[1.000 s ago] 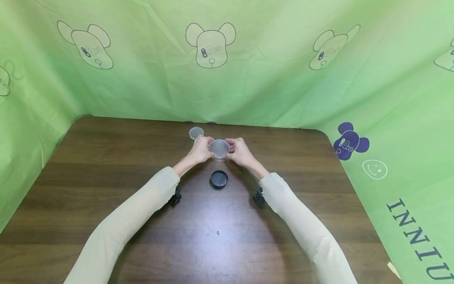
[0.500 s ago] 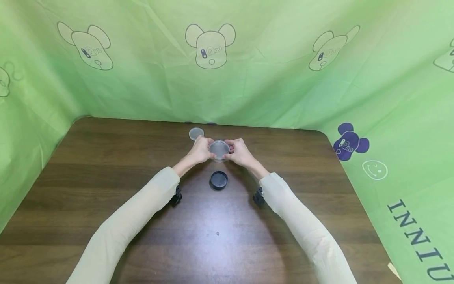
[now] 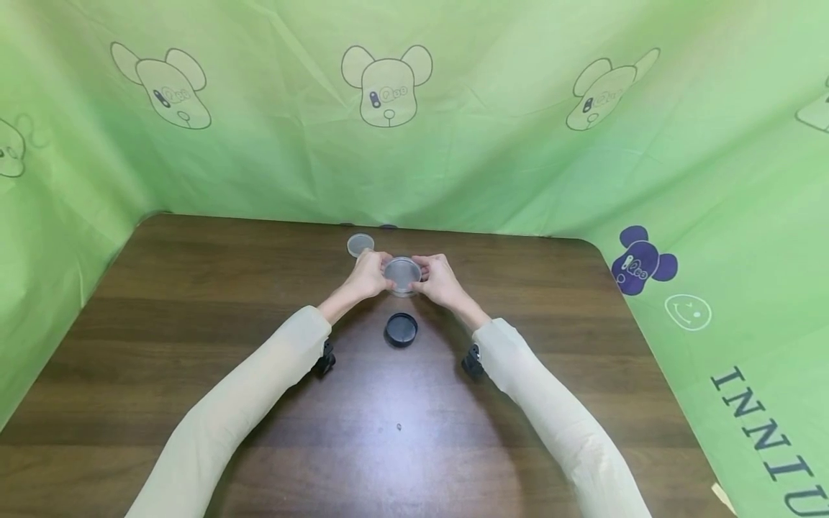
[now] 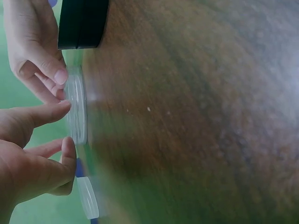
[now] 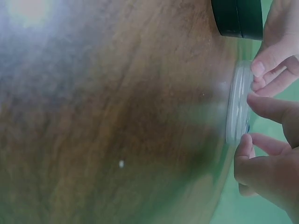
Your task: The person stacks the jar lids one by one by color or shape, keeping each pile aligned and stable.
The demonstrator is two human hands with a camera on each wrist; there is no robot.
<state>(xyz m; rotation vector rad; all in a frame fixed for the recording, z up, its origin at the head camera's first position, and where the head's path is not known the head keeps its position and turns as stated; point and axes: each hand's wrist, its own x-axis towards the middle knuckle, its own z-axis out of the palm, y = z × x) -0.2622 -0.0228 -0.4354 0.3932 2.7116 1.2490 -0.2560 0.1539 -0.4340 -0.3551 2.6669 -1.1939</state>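
Note:
A clear round petri dish (image 3: 402, 276) lies flat on the table between both hands. Seen edge-on in the left wrist view, the petri dish (image 4: 77, 107) shows two stacked clear layers. My left hand (image 3: 370, 275) pinches its left rim between thumb and fingers. On the opposite rim, my right hand (image 3: 442, 279) does the same, thumb at the near side and fingers behind. Nearer to the body sits a shallow black round container (image 3: 401, 330), its hollow side facing up. Behind the left hand lies a smaller clear round disc (image 3: 360, 245), partly covered by that hand.
The brown wooden table (image 3: 214, 324) ends at a green printed curtain (image 3: 388, 173) that hangs behind it and along the sides. A tiny speck (image 3: 399, 427) lies on the near part of the table. Black wrist cameras (image 3: 473, 361) hang under the sleeves.
Both hands keep their hold on the petri dish, which tilts slightly less and sits a bit lower in view. The whole head view has shifted slightly. The black container and small disc stay put.

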